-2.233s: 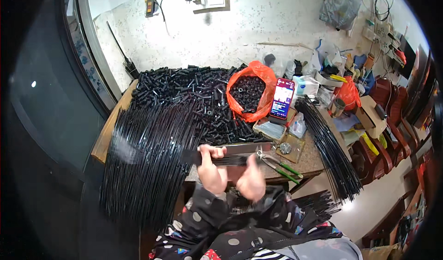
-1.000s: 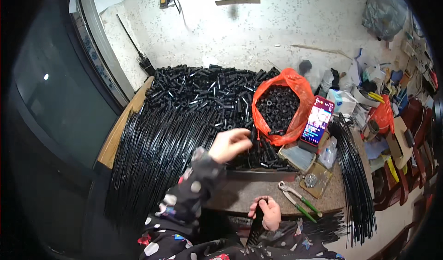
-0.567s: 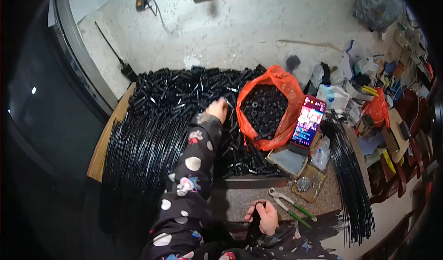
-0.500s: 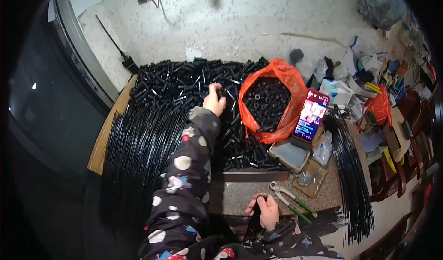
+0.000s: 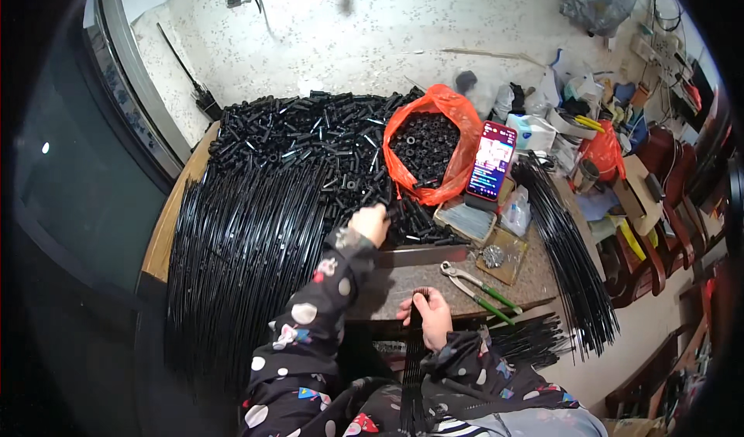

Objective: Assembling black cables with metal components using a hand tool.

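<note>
My left hand [image 5: 370, 224] is at the near edge of a heap of short black tubular plastic pieces [image 5: 287, 135], its fingers curled in; whatever they hold blends with the black pieces. My right hand [image 5: 432, 318] grips a bundle of thin black rods [image 5: 413, 367] at the table's front edge, and the rods hang down toward my lap. Left of my left arm lies a broad layer of long, thin black rods [image 5: 240, 259]. Behind the hands, an open red plastic bag [image 5: 456, 100] holds many small black ring-shaped pieces [image 5: 425, 146].
A lit phone [image 5: 491, 162] stands beside the bag. Nearby are a box of thin pins [image 5: 467, 220], a tray [image 5: 511, 260] with a silvery cluster and green-handled pincers [image 5: 482, 293]. More black rods [image 5: 570, 259] hang over the right edge. Clutter [image 5: 597, 119] fills the far right.
My left hand has come back from the middle of the heap to its near edge. My right hand still grips the rods. The whole view has shifted slightly.
</note>
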### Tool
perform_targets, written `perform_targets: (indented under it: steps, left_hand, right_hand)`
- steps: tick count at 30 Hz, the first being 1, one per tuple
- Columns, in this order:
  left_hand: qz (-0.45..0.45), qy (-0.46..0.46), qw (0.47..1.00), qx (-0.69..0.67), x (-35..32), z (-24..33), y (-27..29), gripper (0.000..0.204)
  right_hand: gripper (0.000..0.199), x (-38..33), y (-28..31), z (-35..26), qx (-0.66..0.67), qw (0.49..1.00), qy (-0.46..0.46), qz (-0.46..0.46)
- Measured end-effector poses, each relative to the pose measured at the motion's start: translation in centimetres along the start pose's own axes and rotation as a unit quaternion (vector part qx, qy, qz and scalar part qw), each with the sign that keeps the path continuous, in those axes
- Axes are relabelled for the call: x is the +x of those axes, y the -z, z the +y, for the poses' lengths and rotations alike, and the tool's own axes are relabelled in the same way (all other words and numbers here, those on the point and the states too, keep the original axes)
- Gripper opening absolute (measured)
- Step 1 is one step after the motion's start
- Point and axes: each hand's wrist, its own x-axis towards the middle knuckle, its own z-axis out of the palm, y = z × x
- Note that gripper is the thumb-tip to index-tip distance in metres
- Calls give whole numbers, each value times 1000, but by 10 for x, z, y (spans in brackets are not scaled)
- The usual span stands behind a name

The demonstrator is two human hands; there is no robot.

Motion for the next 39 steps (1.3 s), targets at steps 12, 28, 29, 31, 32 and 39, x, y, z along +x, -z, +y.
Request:
perform_targets:
  steps: [12,28,29,31,32,39]
  left_hand:
    - [47,-156,975,-151,-90,-5,14,13]
    - [93,133,590,-791,-125,32,35,11]
    - [70,119,617,-775,-134,15,23,7]
    - [-28,206,609,-765,-147,12,20,3]
    - [-54,188,570,-798,-153,16,23,7]
    - [-131,158,425,-882,-164,16,2,20]
  right_hand:
    - [10,-17,9,-22,-34,999,37,-9]
    - [7,-24,-2,-17,-94,992,52,-72]
    - [7,-24,-4,-17,-94,992,49,-70]
    - [7,-20,0,-16,-143,987,44,-58]
    - [8,-20,-3,-16,-147,986,50,-59]
    - [15,-30,-23,-11,22,997,72,0]
